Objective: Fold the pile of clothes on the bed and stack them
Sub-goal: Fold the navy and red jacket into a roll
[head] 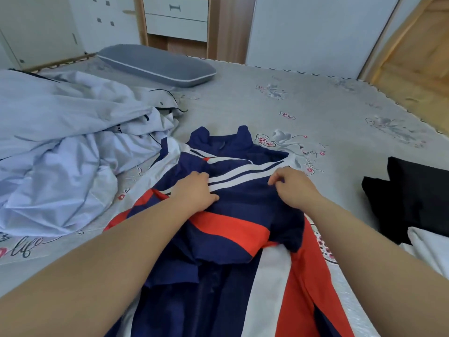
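Observation:
A navy, red and white track jacket (233,229) lies spread on the bed in front of me, collar pointing away. A sleeve with white stripes is folded across its chest. My left hand (194,190) grips the jacket fabric at the left end of that striped sleeve. My right hand (291,186) pinches the fabric at the sleeve's right end. A black garment (410,195) lies folded at the right edge, with a white one (430,246) in front of it.
A crumpled pale blue quilt (63,142) fills the left side of the grey floral bedsheet (315,105). A grey pillow (158,64) lies at the head. White drawers (177,18) and a wooden floor (418,76) are beyond the bed.

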